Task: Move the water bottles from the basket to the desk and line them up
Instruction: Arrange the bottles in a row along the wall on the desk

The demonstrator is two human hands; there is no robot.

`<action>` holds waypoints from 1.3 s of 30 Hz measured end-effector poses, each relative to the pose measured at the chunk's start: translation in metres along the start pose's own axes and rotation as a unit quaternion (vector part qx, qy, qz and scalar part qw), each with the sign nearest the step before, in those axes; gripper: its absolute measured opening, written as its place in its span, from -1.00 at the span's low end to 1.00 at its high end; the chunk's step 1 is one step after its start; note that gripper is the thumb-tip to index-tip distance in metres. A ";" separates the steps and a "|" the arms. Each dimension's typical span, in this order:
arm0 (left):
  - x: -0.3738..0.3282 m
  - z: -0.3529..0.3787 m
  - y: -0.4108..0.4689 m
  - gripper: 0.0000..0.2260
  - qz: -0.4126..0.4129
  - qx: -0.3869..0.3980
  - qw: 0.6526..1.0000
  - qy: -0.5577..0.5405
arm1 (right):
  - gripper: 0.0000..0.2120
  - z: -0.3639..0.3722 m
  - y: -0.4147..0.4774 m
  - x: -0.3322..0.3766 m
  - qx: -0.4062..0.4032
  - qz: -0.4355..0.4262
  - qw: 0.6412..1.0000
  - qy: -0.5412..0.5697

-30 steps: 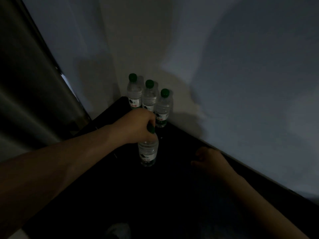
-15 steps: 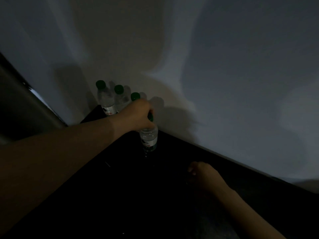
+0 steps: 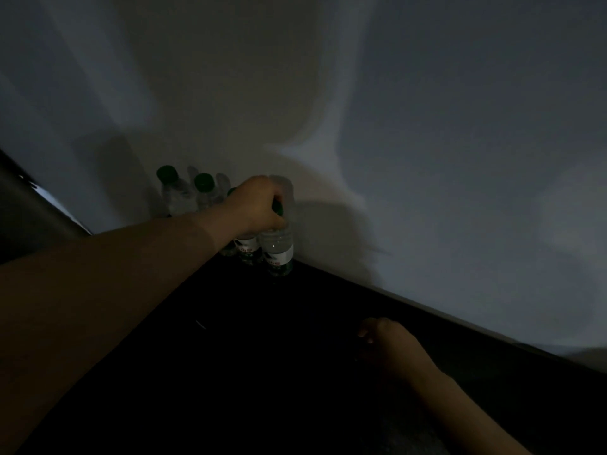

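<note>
Several clear water bottles with green caps stand in a row on the dark desk (image 3: 295, 372) against the wall. The far two bottles (image 3: 175, 192) (image 3: 207, 192) show their caps; a third bottle (image 3: 247, 249) is half hidden behind my left hand. My left hand (image 3: 258, 205) grips the neck and cap of the nearest bottle (image 3: 277, 252), which stands upright at the row's right end, close to the wall. My right hand (image 3: 387, 343) rests on the desk to the lower right, fingers loosely curled, holding nothing. The basket is out of view.
A pale wall (image 3: 427, 159) rises right behind the desk's back edge. A dark curtain or panel (image 3: 29, 211) fills the left corner. The scene is very dim.
My left hand has carried the bottle from the desk's middle back to the wall, beside the other three. The camera has swung right and up. My right hand has stayed on the desk.
</note>
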State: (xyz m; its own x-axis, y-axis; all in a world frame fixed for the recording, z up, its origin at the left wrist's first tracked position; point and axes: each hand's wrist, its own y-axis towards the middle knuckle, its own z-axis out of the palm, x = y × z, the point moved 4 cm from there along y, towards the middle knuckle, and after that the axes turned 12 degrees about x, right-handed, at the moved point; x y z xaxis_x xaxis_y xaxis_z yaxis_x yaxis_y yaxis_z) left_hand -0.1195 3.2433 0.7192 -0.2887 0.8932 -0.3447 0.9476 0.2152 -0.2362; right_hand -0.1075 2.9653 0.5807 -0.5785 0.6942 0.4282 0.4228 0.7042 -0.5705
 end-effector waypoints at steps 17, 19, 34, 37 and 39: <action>0.011 -0.003 0.010 -0.79 -0.013 -0.003 1.000 0.009 | -0.73 -0.002 0.004 0.002 -0.024 0.000 1.000 0.014; 0.011 -0.004 0.010 -0.78 -0.011 0.002 1.000 0.012 | -0.71 -0.003 0.005 0.001 -0.023 0.000 1.000 0.012; 0.007 -0.008 -0.005 -0.66 -0.032 0.016 0.999 0.039 | -0.75 -0.003 -0.001 0.011 -0.030 -0.007 0.999 -0.011; 0.004 -0.015 -0.015 -0.61 -0.044 0.014 0.998 0.050 | -0.75 -0.002 -0.007 0.018 -0.024 -0.001 0.999 -0.032; 0.002 -0.019 -0.026 -0.59 -0.046 0.008 0.998 0.051 | -0.77 -0.002 -0.012 0.023 -0.015 0.001 0.999 -0.036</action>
State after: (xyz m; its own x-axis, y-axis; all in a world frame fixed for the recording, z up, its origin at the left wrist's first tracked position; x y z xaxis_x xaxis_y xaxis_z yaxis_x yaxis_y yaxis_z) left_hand -0.1417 3.2472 0.7420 -0.3591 0.9053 -0.2270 0.9148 0.2932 -0.2779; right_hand -0.1249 2.9729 0.5989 -0.6266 0.6833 0.3747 0.4435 0.7080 -0.5496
